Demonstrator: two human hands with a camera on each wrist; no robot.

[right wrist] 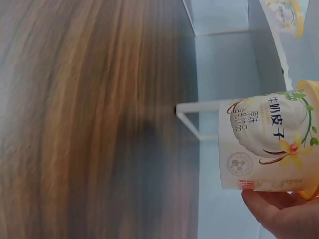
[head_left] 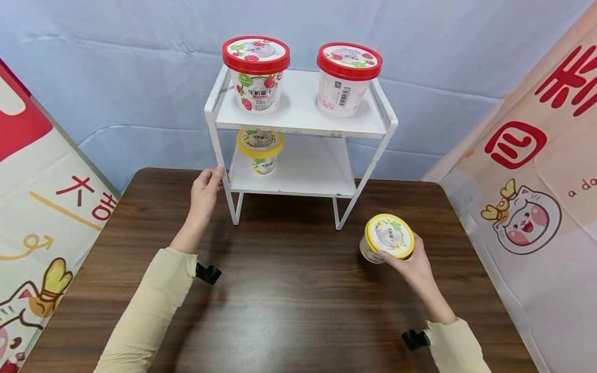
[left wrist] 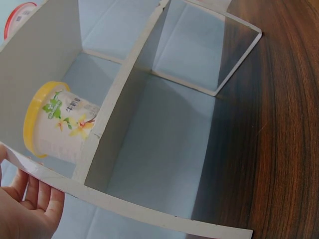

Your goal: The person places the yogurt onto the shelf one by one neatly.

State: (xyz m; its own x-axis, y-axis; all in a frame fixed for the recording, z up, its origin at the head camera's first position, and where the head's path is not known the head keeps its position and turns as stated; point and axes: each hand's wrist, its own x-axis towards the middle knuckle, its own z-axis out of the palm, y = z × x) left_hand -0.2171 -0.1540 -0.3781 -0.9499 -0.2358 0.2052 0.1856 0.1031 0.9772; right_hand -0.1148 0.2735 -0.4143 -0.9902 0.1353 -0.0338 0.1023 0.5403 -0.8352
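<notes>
With its fingers behind the post and thumb in front, my left hand grips the left side post of a white two-tier shelf rack. My right hand holds a paper tub with a yellow lid to the right of the rack, thumb on the near side. In the right wrist view this tub shows its printed side, raised above the tabletop. A second yellow-lidded tub stands at the left of the lower shelf, and the left wrist view shows this tub beside the left hand.
Two larger red-lidded tubs stand on the upper shelf, one tub at left and another tub at right. The rack stands at the back of a dark wooden table. Cloth backdrops surround the table's back and sides.
</notes>
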